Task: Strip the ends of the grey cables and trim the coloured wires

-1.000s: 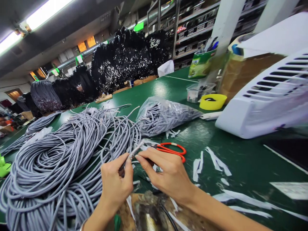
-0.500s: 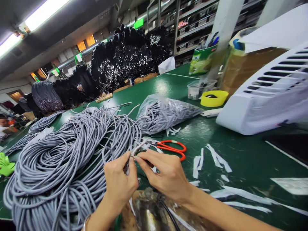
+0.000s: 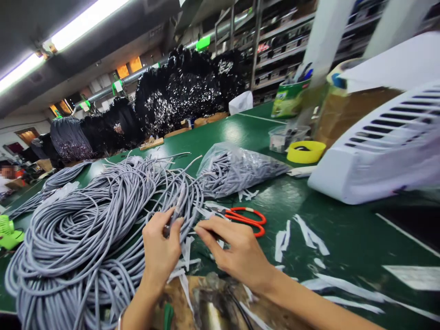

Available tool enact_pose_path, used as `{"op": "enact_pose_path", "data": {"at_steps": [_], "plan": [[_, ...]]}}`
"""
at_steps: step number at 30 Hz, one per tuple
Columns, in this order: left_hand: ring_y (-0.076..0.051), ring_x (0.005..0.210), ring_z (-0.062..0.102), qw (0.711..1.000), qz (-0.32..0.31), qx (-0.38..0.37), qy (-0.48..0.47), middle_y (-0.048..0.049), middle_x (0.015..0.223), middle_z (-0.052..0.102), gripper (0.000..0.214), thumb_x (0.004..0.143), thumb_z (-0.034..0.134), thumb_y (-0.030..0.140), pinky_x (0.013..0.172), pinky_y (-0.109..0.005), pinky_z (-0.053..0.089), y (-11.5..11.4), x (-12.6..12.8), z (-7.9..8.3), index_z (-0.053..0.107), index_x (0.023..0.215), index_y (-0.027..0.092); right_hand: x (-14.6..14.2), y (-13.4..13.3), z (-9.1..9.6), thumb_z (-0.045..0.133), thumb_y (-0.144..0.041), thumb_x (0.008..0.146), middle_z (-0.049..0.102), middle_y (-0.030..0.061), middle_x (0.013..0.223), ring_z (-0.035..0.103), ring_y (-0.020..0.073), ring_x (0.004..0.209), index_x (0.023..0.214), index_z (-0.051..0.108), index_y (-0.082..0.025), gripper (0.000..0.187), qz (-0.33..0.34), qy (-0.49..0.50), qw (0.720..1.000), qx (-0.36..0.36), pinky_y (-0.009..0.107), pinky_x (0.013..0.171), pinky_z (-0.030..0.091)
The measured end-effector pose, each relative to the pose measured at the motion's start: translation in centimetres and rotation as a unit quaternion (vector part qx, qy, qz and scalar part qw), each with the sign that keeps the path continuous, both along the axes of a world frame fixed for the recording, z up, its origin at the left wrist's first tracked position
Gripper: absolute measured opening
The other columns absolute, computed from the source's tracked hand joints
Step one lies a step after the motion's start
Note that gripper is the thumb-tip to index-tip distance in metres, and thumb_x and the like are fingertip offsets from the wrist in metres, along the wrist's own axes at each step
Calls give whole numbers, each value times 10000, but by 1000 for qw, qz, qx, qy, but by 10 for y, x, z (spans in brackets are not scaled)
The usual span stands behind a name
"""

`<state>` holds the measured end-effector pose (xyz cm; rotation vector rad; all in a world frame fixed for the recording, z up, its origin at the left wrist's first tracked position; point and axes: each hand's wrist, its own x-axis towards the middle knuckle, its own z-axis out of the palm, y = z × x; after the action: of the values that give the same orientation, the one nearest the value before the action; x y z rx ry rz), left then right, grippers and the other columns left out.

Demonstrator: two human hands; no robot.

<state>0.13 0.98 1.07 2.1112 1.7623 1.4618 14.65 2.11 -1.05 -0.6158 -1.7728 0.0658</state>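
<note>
My left hand (image 3: 160, 247) is closed on a grey cable (image 3: 179, 200); the cable's pale end sticks up above the thumb and forefinger. A short gap to the right, my right hand (image 3: 239, 252) pinches thumb and forefinger together; anything between the tips is too small to make out. Left of my hands spreads a large heap of coiled grey cables (image 3: 92, 215). Scissors with red-orange handles (image 3: 249, 215) lie on the green table just beyond my right hand. White strips (image 3: 185, 252) are scattered beneath and between my hands.
A clear plastic bag of short grey cable pieces (image 3: 237, 172) lies behind the scissors. A yellow tape roll (image 3: 305, 151) and a white vented appliance (image 3: 360, 169) stand to the right. Near the front edge is a stained board (image 3: 271, 302) with a metal device (image 3: 211, 307).
My hands have come apart from where their fingertips met. The left hand has shifted left with the cable; the right has stayed nearly in place, still pinched.
</note>
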Motion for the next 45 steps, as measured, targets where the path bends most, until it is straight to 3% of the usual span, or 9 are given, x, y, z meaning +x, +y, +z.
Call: {"op": "enact_pose_path", "data": {"at_steps": [6,18,27,29,34,38,41,43,45], "plan": [[-123,597,563,991,-44,126,27,-32,674,615,152,820,493,128,572,-212,440,-14,4,0,643,837,143,0,8,1,470,-152,852,622,18,606,581,117,515,743,576,-159,152,-55,25,998,21,221,518,435],[-111,520,521,992,-61,89,68,-20,605,574,158,825,476,113,497,-199,400,-18,10,-1,632,808,121,0,3,5,485,-142,839,622,20,580,583,122,511,703,580,-159,167,-67,36,996,43,222,512,443],[-112,470,500,983,-57,108,135,-25,558,536,179,828,475,125,463,-214,388,-17,14,-4,649,828,83,1,1,10,451,-171,846,596,-5,545,548,89,440,661,563,-165,217,14,80,986,-145,161,411,438],[-114,458,496,981,-45,113,149,-28,551,535,191,831,465,126,455,-216,386,-16,15,-4,650,822,78,0,-2,8,453,-161,845,588,-6,535,540,87,432,660,563,-161,215,2,73,990,-121,165,416,437],[-129,450,501,978,0,112,176,-33,534,541,215,823,438,127,457,-228,385,-17,18,-5,648,798,94,-2,-2,1,459,-114,837,590,11,533,545,101,443,703,573,-144,178,-52,39,997,33,203,462,435],[-135,443,508,972,14,100,214,-35,543,558,226,836,429,149,450,-242,358,-19,19,-11,645,776,119,-2,1,0,486,-114,823,590,4,544,529,90,431,693,556,-154,152,-50,56,997,-20,192,441,426],[-140,444,517,970,36,86,226,-39,545,580,236,826,427,154,448,-248,341,-15,14,-13,654,766,130,-3,-8,1,471,-105,822,577,0,532,526,97,442,691,551,-166,165,-8,43,999,-11,204,448,421],[-135,443,513,978,58,33,200,-33,519,583,253,813,439,158,456,-240,338,-10,8,-9,650,675,145,-3,-16,1,437,-113,834,547,-19,488,504,102,424,686,553,-187,202,60,-1,996,59,219,443,402],[-123,455,507,989,55,-28,134,-28,519,597,271,817,451,186,474,-226,346,-5,2,-3,643,629,150,-1,-16,2,435,-124,841,553,-24,480,504,101,416,701,564,-194,203,68,-5,992,109,224,461,405]]}}
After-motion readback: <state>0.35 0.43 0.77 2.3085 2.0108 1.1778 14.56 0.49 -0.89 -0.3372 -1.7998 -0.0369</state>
